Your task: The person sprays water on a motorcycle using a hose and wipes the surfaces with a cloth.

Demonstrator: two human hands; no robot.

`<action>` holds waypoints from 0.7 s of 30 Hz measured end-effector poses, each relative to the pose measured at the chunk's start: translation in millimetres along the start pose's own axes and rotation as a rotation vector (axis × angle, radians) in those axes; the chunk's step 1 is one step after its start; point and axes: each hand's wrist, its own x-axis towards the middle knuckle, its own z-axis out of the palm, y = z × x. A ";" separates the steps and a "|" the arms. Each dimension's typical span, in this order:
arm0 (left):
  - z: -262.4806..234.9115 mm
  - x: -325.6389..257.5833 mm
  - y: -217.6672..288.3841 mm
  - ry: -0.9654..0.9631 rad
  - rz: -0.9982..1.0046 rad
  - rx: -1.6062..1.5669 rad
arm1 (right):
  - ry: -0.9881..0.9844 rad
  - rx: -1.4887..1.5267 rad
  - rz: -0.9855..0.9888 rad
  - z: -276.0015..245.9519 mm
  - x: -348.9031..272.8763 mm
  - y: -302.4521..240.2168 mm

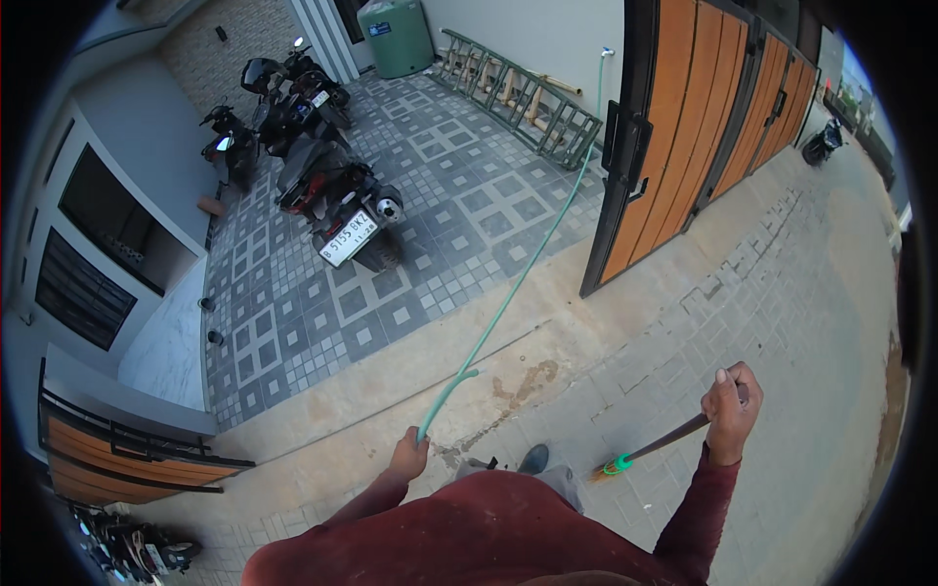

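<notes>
My left hand (408, 457) is closed around a pale green hose (508, 296) in front of my body. From my fist the hose runs up across the concrete strip and the tiled yard toward a wall tap (607, 53). A short green end sticks out beside the hose just beyond my hand. On my right, my right hand (731, 405) grips the top of a brown stick handle (670, 437) of a broom. Its green-collared bristles (608, 470) point down to the paving near my boot (534, 459). How far the fingers wrap is partly hidden on both hands.
A parked motorcycle (342, 200) stands in the tiled yard, with several more behind it. An orange-slatted gate (674, 127) stands at right, another gate panel (137, 459) at lower left. A green ladder (518, 98) lies along the wall near a green tank (396, 39).
</notes>
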 end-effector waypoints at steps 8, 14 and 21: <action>-52.6 130.8 42.9 0.124 -0.065 -0.152 | -0.235 0.197 -0.186 187.0 200.1 -37.3; -72.9 267.0 68.4 0.163 -0.091 -0.229 | -0.125 0.228 -0.393 359.4 336.1 -57.1; -117.1 409.5 128.0 0.082 0.019 -0.340 | -0.034 0.191 -0.580 471.8 508.8 -59.5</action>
